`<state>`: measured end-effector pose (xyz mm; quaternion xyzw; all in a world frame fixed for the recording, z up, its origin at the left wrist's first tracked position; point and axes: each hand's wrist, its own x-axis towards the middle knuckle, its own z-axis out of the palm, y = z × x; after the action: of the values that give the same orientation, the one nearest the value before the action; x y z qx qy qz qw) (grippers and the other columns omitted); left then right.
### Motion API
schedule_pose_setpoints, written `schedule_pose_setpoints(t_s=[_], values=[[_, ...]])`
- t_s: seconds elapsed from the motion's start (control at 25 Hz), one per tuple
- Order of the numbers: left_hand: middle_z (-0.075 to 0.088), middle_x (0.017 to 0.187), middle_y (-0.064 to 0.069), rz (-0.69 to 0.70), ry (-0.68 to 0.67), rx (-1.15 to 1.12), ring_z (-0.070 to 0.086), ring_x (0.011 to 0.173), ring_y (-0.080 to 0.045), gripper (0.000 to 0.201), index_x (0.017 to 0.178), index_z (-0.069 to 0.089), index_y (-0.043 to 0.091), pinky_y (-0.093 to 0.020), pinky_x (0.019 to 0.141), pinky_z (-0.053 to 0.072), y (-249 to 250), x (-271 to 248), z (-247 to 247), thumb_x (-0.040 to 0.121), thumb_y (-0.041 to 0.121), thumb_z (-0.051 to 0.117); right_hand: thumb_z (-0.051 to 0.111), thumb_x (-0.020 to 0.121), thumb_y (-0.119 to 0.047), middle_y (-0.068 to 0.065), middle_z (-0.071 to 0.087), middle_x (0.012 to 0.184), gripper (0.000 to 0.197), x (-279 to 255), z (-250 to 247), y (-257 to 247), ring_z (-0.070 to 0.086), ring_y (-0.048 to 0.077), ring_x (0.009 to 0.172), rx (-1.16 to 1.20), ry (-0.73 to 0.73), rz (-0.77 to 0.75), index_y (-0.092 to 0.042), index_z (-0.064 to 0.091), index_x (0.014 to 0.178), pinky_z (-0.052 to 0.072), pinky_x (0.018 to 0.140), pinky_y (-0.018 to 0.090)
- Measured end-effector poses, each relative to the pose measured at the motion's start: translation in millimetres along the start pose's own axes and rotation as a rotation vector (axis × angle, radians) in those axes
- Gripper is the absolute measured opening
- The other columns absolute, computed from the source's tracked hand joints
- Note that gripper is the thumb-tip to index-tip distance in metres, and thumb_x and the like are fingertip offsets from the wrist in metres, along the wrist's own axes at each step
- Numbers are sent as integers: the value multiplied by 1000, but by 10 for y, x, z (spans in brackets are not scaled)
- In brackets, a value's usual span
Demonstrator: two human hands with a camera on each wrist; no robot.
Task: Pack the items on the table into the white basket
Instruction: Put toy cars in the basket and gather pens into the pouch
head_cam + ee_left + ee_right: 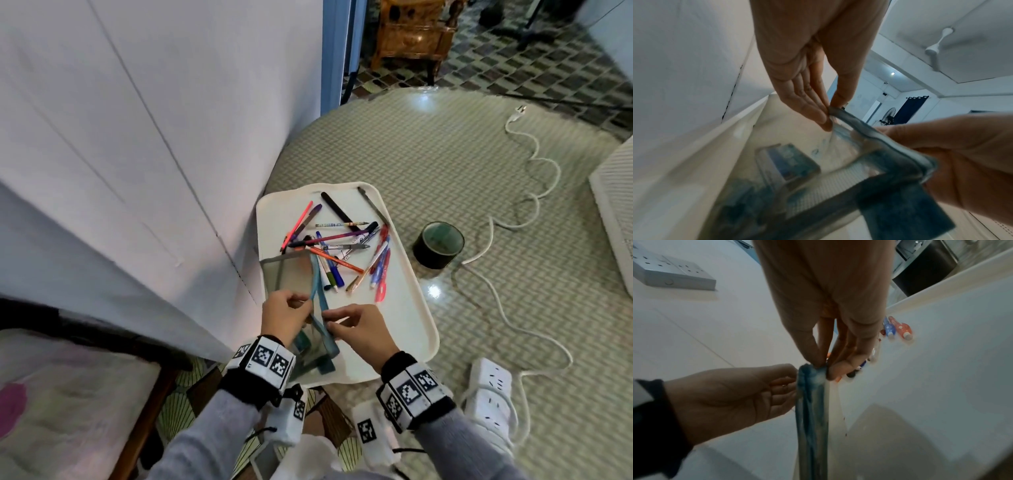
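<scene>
Over the tray's point(404, 308) near left corner, the left hand point(286, 313) and right hand point(363, 329) each pinch the pouch's point(291, 274) blue rim, probably to spread it open for the pens point(342, 246).

Clear blue-edged pouch point(310, 329), scattered pens point(342, 250)

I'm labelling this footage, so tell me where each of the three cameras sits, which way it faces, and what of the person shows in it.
Head: worn on the head, looks down at the white tray of pens; both forearms, left hand and right hand show.
Left wrist: looks along the left hand's fingers, upward toward the ceiling; the right hand enters lower right.
Right wrist: looks along the right hand's fingers across the tray; the left hand enters lower left.
Shared: all three show both hands pinching the mesh pouch by its blue edge.
</scene>
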<state>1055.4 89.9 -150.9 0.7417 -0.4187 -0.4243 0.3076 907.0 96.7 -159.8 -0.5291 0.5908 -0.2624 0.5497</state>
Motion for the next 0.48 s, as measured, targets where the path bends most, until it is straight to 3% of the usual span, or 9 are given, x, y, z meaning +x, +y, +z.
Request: schedule_pose_setpoints(t_s=[0.08, 0.28, 0.48], values=[[65, 80, -2, 39, 63, -25, 66, 73, -16, 17, 98, 68, 3, -33, 72, 59, 23, -21, -52, 82, 8, 69, 66, 83, -1, 5, 72, 92, 21, -5, -14, -1, 64, 8, 65, -31, 71, -2, -8, 73, 101, 55, 63, 17], [65, 69, -4, 81, 262, -108, 66, 67, -22, 13, 83, 66, 10, -37, 71, 59, 4, -50, -238, 76, 1, 72, 63, 79, 3, 6, 69, 77, 22, 25, -183, 71, 57, 4, 46, -6, 208, 10, -4, 74, 96, 47, 51, 13], [62, 71, 1, 107, 263, -93, 63, 68, -16, 9, 85, 63, 13, -38, 73, 58, -26, -7, -237, 82, 6, 68, 59, 89, -7, 9, 67, 86, 13, 137, -223, 8, 63, 13, 63, 61, 73, -7, -13, 65, 100, 54, 56, 24]])
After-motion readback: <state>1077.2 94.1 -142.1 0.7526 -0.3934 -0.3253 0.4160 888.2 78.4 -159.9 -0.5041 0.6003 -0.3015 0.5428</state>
